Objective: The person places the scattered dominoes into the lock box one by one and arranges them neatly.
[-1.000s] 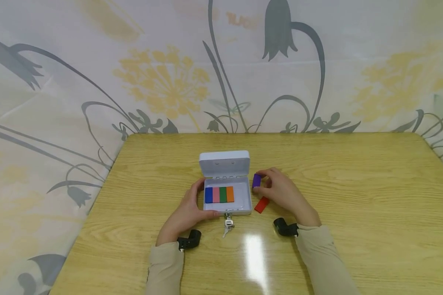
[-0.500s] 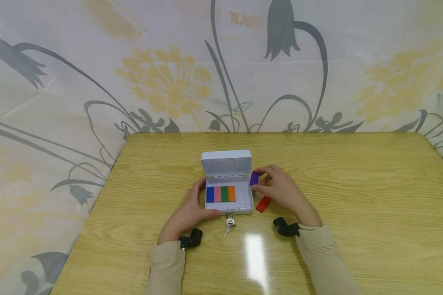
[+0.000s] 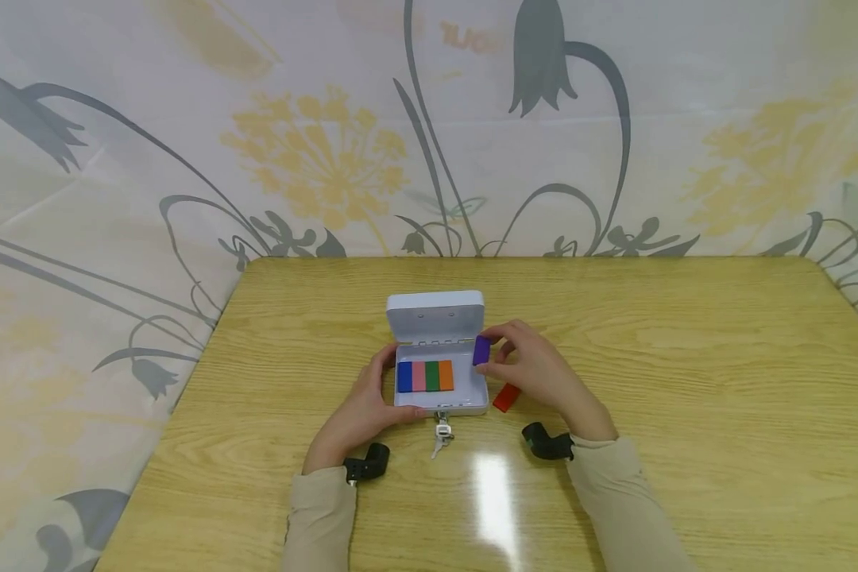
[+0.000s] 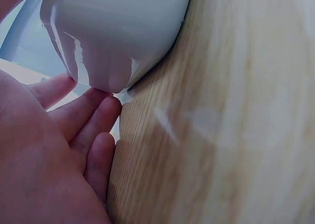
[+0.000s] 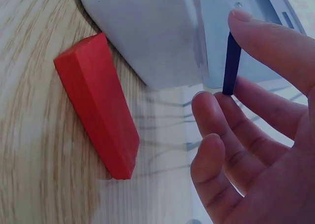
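Observation:
An open white metal cash box (image 3: 470,394) stands on the table, lid raised at the back. Inside, to the left, a blue block (image 3: 404,377), a pink block (image 3: 418,376), a green block (image 3: 432,376) and an orange block (image 3: 446,376) lie side by side. My left hand (image 3: 361,413) holds the box's left end, thumb along the front. In the left wrist view its fingertips touch the white wall. Between thumb and fingertips my right hand (image 3: 539,367) pinches a purple block (image 3: 481,350) at the box's right edge. Below that hand, a red block (image 5: 101,106) lies outside the box.
Keys (image 3: 442,433) hang from the lock at the box's front. The wooden table (image 3: 686,357) reaches back to a flower-patterned cloth (image 3: 457,143). Each wrist carries a black camera mount, such as the right one (image 3: 546,442).
My right hand has moved left with the purple block, from beside the box to its right edge. The left hand keeps its hold on the box.

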`<control>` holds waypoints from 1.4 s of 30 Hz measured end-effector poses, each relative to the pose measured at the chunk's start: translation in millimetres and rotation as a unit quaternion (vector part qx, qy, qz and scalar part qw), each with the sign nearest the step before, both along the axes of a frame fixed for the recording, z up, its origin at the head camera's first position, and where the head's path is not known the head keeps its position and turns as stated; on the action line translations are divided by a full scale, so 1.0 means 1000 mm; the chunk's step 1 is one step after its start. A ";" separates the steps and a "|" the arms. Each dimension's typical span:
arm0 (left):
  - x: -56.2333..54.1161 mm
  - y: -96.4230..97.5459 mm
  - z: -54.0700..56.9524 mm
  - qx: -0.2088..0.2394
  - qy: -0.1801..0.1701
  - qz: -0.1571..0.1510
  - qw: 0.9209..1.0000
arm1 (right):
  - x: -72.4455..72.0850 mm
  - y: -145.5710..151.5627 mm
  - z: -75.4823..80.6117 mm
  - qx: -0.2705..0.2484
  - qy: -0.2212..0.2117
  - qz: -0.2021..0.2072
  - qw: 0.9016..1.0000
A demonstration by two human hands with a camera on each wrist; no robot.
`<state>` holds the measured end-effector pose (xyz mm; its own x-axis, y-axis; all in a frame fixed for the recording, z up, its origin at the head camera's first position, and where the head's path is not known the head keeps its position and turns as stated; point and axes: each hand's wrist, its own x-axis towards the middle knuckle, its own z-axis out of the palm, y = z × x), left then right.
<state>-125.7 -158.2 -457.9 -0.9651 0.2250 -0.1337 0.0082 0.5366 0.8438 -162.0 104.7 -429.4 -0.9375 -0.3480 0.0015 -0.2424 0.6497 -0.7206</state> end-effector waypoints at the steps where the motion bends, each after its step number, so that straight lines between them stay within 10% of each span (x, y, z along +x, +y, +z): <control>1: 0.000 0.000 0.000 0.000 0.000 0.000 1.000 | 0.000 0.000 0.000 0.001 -0.001 0.002 1.000; 42: 0.000 -0.001 0.001 -0.004 -0.008 0.000 1.000 | 0.009 -0.022 0.014 0.037 -0.020 0.062 0.997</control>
<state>-125.6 -159.5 -457.0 -0.9628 0.2244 -0.1503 -0.0045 0.5431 0.8397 -152.9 82.8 -415.5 -0.8858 -0.4595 -0.0652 -0.2961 0.6677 -0.6830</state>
